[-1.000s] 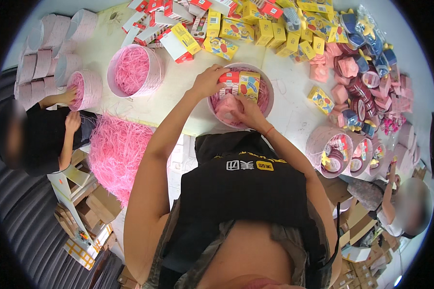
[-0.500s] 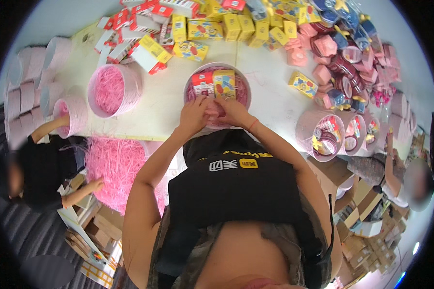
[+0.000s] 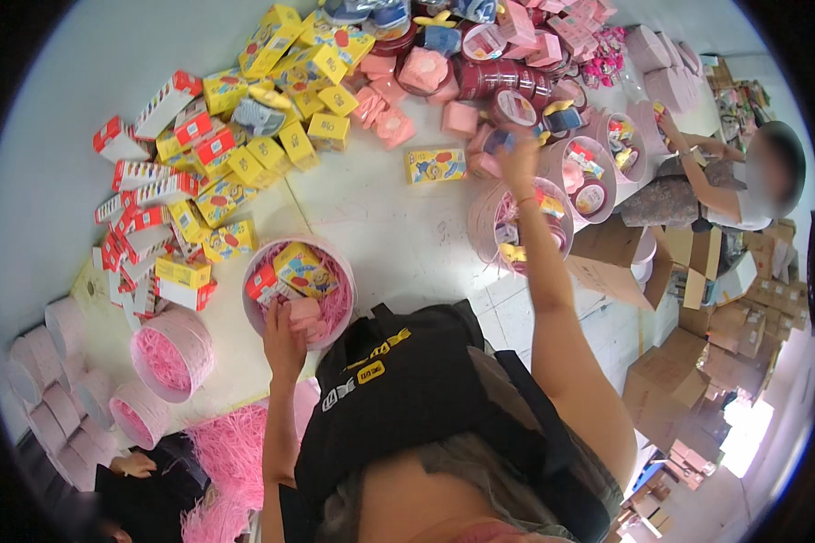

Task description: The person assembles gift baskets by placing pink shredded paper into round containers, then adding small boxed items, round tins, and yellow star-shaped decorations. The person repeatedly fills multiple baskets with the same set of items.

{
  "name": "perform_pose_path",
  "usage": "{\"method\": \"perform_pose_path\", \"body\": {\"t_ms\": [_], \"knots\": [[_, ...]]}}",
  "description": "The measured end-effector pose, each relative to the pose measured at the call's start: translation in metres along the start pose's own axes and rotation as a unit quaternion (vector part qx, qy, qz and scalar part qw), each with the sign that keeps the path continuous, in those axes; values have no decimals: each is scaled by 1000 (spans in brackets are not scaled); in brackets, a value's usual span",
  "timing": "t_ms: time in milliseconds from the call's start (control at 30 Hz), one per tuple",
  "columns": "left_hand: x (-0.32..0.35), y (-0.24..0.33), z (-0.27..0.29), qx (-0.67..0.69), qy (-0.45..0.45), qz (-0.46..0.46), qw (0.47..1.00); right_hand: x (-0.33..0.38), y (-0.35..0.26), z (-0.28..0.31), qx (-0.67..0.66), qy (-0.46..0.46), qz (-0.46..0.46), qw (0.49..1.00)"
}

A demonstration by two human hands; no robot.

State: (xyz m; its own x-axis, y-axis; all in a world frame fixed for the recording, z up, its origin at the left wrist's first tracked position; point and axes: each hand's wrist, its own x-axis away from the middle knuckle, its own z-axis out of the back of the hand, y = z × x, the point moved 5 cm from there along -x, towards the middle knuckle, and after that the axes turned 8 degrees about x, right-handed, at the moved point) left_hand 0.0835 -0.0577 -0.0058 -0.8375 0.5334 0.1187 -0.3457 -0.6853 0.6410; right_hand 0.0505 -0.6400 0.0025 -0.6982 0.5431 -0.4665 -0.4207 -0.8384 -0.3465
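Note:
A round pink box stands before me at the table's near edge, lined with pink shredded paper. Inside are a red-and-white carton, a yellow carton and a pink block-like item. My left hand is closed over the box's near rim, its fingertips beside the pink item. Far to the right, my right hand reaches over a filled round box into a pile of pink and blue goods. Motion smears its fingers next to a blue-and-yellow item; whether they grip it is unclear.
Yellow cartons and red-and-white cartons lie heaped at left. A single yellow carton lies mid-table. Paper-lined round boxes stand at lower left. Co-workers sit at both sides; the right one's hand is at another box.
The view has swung right. My right hand has left the box in front of me and stretched to the pile at right. My left hand stays at the box, where the pink item now shows.

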Motion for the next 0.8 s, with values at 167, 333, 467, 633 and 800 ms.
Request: {"method": "perform_pose_path", "body": {"t_ms": [167,333,467,633,800], "knots": [[2,-5,-2,9,-26,44,999,-79,93,-8,58,-122,-192,972],[3,-7,-5,41,-17,59,997,-80,143,-92,19,-189,-305,933],[12,-7,-11,53,25,34,998,-84,173,-109,-9,-232,-322,918],[4,-13,-14,25,21,20,999,-81,208,-104,-491,-145,-334,792],[17,-16,-10,50,33,58,996,-70,4,-44,-604,-184,-311,710]]}}
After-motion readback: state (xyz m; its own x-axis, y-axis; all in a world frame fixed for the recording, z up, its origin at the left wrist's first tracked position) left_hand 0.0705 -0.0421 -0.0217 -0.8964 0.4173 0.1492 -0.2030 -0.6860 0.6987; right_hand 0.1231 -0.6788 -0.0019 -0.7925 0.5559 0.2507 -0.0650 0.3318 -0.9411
